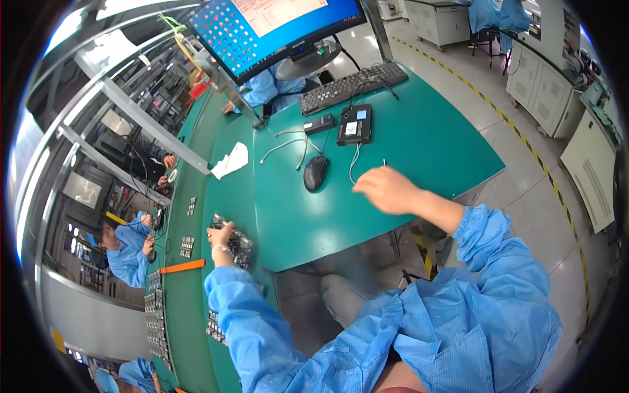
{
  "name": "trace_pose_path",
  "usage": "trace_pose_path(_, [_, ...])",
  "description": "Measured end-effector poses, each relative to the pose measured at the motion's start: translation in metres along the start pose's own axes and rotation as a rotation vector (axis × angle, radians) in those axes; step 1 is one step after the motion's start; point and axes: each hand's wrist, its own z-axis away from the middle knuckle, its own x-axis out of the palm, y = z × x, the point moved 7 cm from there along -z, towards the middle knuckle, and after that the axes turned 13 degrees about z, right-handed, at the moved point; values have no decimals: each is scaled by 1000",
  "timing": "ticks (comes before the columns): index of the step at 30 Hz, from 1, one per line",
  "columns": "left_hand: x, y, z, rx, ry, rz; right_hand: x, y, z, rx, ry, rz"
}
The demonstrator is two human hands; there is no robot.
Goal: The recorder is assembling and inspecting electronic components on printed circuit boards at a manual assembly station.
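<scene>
My left hand (221,236) is closed on the edge of a dark circuit board (241,249) crowded with small parts, at the left of the green table. My right hand (388,190) is raised over the table's right half, its fingers curled in. A thin pale cable (356,162) runs from a flat black box (354,124) down to the fingertips of that hand, which seem to pinch it. Behind the knuckles a small light tip sticks up; what it belongs to is hidden. A black mouse (316,173) lies between my two hands.
A keyboard (354,88) and monitor (275,29) stand at the back, near a small black adapter (319,124) and loose grey cables (301,145). White cloth (230,161) lies left. Several small boards (156,314) line the belt, with an orange bar (182,266) across it. Co-workers sit beyond.
</scene>
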Motion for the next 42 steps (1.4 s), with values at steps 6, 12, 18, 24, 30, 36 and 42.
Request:
trace_pose_path(6, [-28, 82, 65, -166, -791, 973, 37, 85, 23, 37, -226, 222])
trace_pose_path(12, [11, 189, 273, -347, -1424, 1455, 30, 95, 7, -41, -240, 351])
trace_pose_path(18, [68, 170, 364, -771, -1711, 1523, 38, 98, -14, 489, -401, -796])
trace_pose_path(24, [101, 185, 375, -802, -1792, 1533, 33, 61, -29, 549, -297, -1385])
trace_pose_path(30, [116, 212, 382, -585, -1852, 1536, 48, 59, -21, 577, -223, -1489])
trace_pose_path(36, [127, 175, 347, -229, -1207, 1728, 50, 68, -11, 637, -232, -1427])
trace_pose_path(42, [156, 142, 328, -306, -308, 2092, 68, 50, -21, 635, -248, -1353])
